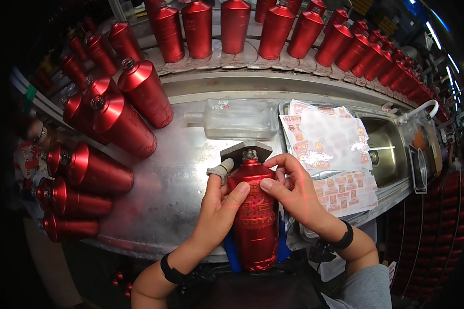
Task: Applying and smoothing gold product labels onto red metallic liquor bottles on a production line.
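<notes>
A glossy red bottle (255, 219) with gold decoration leans toward me at the table's front edge, its glass neck uncapped. My left hand (220, 206) grips its left side, thumb on the front just below the shoulder. A pale fabric cover wraps one of that hand's fingertips. From the right side, my right hand (291, 188) holds the bottle's shoulder, thumb on the front and fingers bent around it. Behind the neck is a dark grey angular plate (263, 148). Blue material (233, 252) shows beneath the bottle.
Printed decal sheets (340, 139) lie right of the bottle, beside a metal sink (389, 159). A clear square glass bottle (242, 118) lies on its side behind. Several red bottles (145, 95) stand or lie at left; more ride a curved conveyor (247, 61) along the back.
</notes>
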Demonstrator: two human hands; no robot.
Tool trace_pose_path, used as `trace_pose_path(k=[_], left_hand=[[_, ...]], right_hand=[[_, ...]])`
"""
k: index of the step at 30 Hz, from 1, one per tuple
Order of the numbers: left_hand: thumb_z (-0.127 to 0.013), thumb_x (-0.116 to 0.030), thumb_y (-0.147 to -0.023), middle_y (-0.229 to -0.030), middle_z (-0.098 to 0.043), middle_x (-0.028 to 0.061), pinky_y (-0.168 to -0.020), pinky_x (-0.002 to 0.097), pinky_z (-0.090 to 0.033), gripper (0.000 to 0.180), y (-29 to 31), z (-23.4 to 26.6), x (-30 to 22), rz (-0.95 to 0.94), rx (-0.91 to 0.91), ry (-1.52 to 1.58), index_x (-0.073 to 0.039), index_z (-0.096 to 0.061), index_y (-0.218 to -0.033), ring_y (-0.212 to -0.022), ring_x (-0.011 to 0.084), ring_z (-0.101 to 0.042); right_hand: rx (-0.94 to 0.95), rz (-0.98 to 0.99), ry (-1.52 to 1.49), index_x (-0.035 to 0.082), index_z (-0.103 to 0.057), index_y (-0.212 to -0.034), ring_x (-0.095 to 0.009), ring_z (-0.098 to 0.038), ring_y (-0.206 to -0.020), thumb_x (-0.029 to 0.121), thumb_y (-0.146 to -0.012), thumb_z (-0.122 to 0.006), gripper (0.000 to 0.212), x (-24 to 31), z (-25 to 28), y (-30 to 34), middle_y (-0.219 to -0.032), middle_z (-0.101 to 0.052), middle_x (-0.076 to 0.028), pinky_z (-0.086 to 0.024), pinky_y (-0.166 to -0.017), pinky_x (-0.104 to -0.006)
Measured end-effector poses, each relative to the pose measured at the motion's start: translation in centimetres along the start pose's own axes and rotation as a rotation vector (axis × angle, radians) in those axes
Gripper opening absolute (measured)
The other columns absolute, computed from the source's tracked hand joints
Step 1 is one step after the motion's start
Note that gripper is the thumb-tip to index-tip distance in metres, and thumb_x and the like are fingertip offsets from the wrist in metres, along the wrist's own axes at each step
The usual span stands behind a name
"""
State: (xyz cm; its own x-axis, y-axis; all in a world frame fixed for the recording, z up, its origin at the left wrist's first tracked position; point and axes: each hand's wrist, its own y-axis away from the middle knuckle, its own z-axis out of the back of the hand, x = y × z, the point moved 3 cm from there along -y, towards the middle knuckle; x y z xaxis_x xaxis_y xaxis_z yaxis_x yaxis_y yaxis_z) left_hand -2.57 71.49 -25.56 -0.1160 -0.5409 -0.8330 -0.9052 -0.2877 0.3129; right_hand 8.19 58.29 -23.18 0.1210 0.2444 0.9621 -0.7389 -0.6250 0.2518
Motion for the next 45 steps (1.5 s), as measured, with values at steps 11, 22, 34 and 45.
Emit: trace_pose_path(k=[11,22,34,45], left_hand=[[-0.063,-0.019,-0.098,-0.133,-0.053,0.0176,-0.099,0.0311,-0.047,0.064,-0.7,0.9,0.1,-0.004,-0.008,0.035,0.002,-0.026,-0.147,-0.118,0.0175,-0.055],[-0.062,-0.018,-0.098,-0.129,-0.056,0.0162,-0.093,0.0301,-0.05,0.059,-1.4,1.3,0.0,-0.029,-0.02,0.028,0.001,-0.031,-0.144,-0.112,0.0162,-0.059],[-0.056,-0.021,-0.101,-0.141,-0.048,0.0173,-0.109,0.0342,-0.038,0.059,1.8,4.6,0.3,0.113,0.107,0.094,-0.002,-0.028,-0.149,-0.128,0.0195,-0.049],[-0.068,-0.02,-0.095,-0.146,-0.041,0.0198,-0.11,0.0363,-0.038,0.075,1.8,4.8,0.1,0.102,0.087,0.032,-0.003,-0.02,-0.151,-0.133,0.0241,-0.046]], right_hand=[[-0.027,0.007,-0.023,0.004,-0.058,-0.111,-0.004,-0.035,-0.068,0.021,-0.089,-0.073,0.032,-0.1,-0.9,-0.8,-0.076,-0.038,0.005,-0.034,-0.061,-0.0196],[-0.054,0.039,0.147,0.004,-0.059,-0.108,-0.004,-0.037,-0.068,0.025,-0.085,-0.077,0.037,-0.4,-1.4,-1.5,-0.075,-0.04,0.004,-0.035,-0.06,-0.0213],[0.075,-0.159,-0.167,0.003,-0.04,-0.137,0.001,-0.048,-0.067,0.018,-0.094,-0.066,0.052,-3.8,-1.8,3.2,-0.091,-0.048,0.001,-0.04,-0.063,-0.017],[0.119,-0.122,-0.079,0.003,-0.035,-0.14,0.001,-0.043,-0.062,0.02,-0.09,-0.071,0.064,-2.5,-3.1,2.9,-0.093,-0.045,-0.001,-0.036,-0.056,-0.016]])
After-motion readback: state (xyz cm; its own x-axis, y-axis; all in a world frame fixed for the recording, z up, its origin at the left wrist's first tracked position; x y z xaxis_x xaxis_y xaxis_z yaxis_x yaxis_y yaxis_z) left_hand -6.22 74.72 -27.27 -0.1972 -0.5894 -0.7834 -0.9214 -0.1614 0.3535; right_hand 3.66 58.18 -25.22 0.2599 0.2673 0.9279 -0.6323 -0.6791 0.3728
